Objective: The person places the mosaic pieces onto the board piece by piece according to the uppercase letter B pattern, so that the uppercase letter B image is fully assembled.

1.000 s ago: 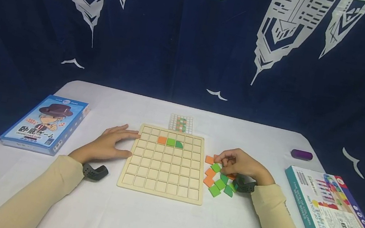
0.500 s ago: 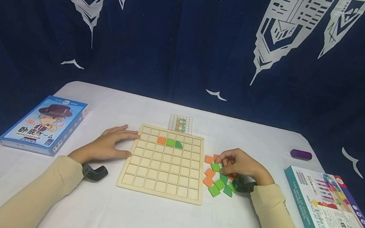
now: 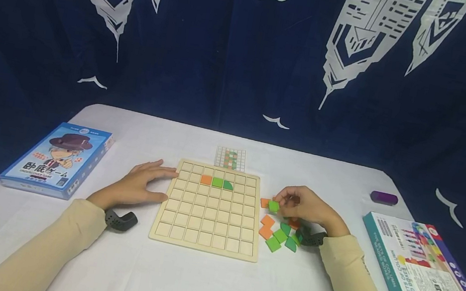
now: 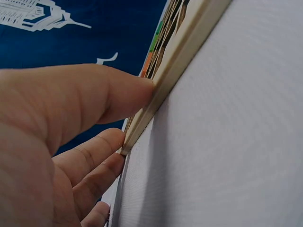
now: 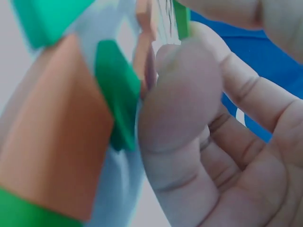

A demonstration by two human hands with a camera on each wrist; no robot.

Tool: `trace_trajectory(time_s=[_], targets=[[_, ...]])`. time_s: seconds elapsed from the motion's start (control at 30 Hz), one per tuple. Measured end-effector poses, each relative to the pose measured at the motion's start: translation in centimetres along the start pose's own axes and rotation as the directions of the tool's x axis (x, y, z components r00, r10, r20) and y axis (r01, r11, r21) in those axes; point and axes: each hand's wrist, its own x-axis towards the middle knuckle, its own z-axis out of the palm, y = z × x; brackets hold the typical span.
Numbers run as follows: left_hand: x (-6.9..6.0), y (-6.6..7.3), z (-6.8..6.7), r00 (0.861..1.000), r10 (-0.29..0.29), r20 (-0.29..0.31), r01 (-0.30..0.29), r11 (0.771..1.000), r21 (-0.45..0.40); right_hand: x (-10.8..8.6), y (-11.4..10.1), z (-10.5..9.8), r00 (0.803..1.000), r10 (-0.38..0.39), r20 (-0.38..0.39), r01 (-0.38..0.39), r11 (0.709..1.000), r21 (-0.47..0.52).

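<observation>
A wooden grid board (image 3: 203, 253) lies mid-table, with an orange square tile (image 3: 206, 180), a light green square tile (image 3: 217, 182) and a dark green quarter-round tile (image 3: 228, 185) in one upper row. My left hand (image 3: 142, 184) touches its left edge with straight fingers; in the left wrist view the thumb (image 4: 128, 92) meets the board's side. Right of the board, my right hand (image 3: 303, 206) pinches another light green square tile (image 3: 273, 206) between thumb and fingers. That green tile (image 5: 181, 19) shows partly behind the fingers in the right wrist view.
Loose orange, light green and dark green tiles (image 3: 280, 235) lie below the right hand. A small pattern card (image 3: 231, 158) sits behind the board. A blue game box (image 3: 59, 158) stands left, a white and teal box (image 3: 432, 274) right, near a purple cylinder (image 3: 384, 198).
The right hand has shifted slightly left and away from the person, bringing the light green square tile with it beside an orange tile. The left hand has stayed on the board's edge.
</observation>
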Motion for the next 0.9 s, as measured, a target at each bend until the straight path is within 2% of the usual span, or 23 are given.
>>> trace_trajectory(time_s=[0.13,0.33,0.57,0.7,0.9], targets=[[-0.1,0.1,-0.1,1.0,0.003,-0.004,-0.003,1.0,-0.001,0.2,-0.6,0.0,0.999,-0.014,-0.034,0.012,0.999,-0.039],[0.0,0.1,0.0,1.0,0.001,-0.001,-0.001,1.0,0.001,0.2,-1.5,0.4,0.999,0.007,-0.04,-0.008,1.0,-0.016],[0.0,0.1,0.0,1.0,-0.006,0.001,0.006,1.0,-0.001,0.3,-2.2,1.2,0.997,0.017,-0.075,-0.013,0.998,0.061],[0.0,0.1,0.0,1.0,-0.004,0.0,0.004,1.0,0.002,0.6,-2.7,1.8,0.997,0.029,-0.069,-0.02,0.991,0.129],[0.0,0.1,0.0,1.0,-0.008,-0.001,0.008,1.0,0.004,1.4,-3.8,2.8,0.997,0.029,-0.077,-0.015,0.984,0.179]])
